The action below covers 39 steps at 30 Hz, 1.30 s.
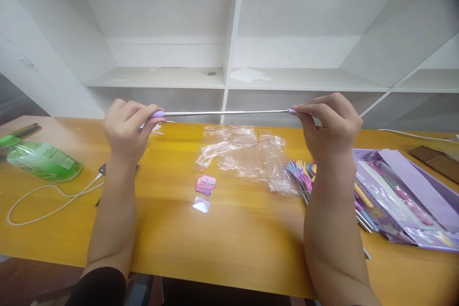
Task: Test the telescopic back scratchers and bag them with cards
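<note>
Far left: green bottle [45, 161] lying on its side on the table [222, 258], outside the left forearm. Left hand [125, 122] pinched on the thicker purple end of the metal rod [225, 113]. Rod spans between the hands, about level, above the table's far edge; 2-end grip probably steadies it and leaves the shaft exposed. Below, mid-table: small cards [205, 185], near side of the clear plastic bags [244, 153]. Right hand [332, 117] pinched on the other purple end. Right: colored cords [303, 172], then purple box [419, 177], which likely groups loose pieces.
</note>
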{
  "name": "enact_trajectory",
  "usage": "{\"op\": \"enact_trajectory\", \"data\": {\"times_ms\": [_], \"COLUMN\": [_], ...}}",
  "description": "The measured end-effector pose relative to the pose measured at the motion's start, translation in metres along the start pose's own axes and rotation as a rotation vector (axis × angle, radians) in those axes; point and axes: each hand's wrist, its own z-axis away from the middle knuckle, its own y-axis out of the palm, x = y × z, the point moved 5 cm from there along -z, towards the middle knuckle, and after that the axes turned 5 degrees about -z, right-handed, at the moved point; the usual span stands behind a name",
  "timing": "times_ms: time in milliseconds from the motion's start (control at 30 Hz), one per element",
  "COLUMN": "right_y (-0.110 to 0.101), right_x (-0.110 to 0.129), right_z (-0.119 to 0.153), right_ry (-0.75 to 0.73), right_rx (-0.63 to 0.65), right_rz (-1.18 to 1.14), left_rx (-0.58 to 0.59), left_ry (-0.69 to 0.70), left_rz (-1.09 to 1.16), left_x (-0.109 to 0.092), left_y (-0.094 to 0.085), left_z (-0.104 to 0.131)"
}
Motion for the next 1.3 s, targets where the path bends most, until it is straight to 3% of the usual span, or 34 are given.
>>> {"op": "enact_trajectory", "data": {"times_ms": [233,533,1000,1100,1300], "right_y": [-0.001,0.021,0.01,0.014,0.034], "right_x": [0.003,0.037,0.035,0.052,0.107], "right_z": [0.001,-0.003,-0.01,-0.009,-0.009], "right_ry": [-0.025,-0.039,-0.027,-0.1,-0.161], "right_rx": [-0.051,0.033,0.037,-0.032,0.034], "right_rz": [-0.026,-0.013,0.009,-0.043,-0.019], "left_rx": [0.072,0.054,0.052,0.023,0.04], "left_ry": [0.001,-0.056,-0.082,-0.055,-0.155], "left_rz": [-0.008,0.015,0.026,0.029,0.185], "left_x": [-0.004,-0.042,-0.05,-0.066,-0.106], "left_y": [0.001,0.022,0.022,0.023,0.038], "left_z": [-0.002,0.001,0.0,0.001,0.013]}}
